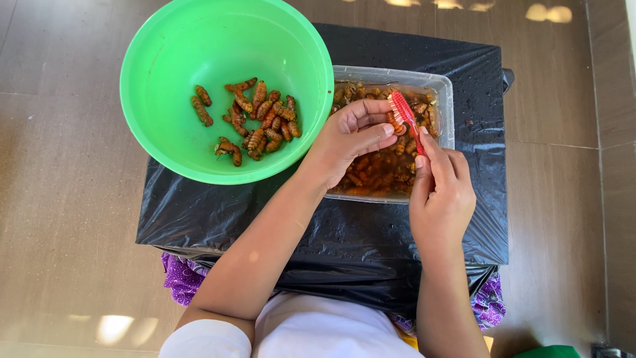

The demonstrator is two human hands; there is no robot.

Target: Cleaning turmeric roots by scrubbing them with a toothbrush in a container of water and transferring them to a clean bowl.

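Grub: I saw one brown grub (pixel 396 126) pinched between the thumb and fingertips of my left hand (pixel 351 136), held just above the clear tub.
Brush: a red toothbrush (pixel 405 119) lay with its bristles against that grub, directly over the tub.
Right hand: my right hand (pixel 440 192) was closed around the brush handle, fingers pressed together, at the tub's near right corner.
Clear tub: the clear tub (pixel 444 86) held many more grubs (pixel 377 169) in brownish liquid; by my reading most of the scrubbing was left.
Green bowl: a green bowl (pixel 165 79) touched the tub's left edge, with a smaller heap of grubs (pixel 262 122) lying dry on its bottom, which I judged as the finished share.
Black sheet: a black plastic sheet (pixel 344 232) spread under the tub and bowl.
Floor: brown tiles (pixel 59 199) lay on every side of the tub's stand.
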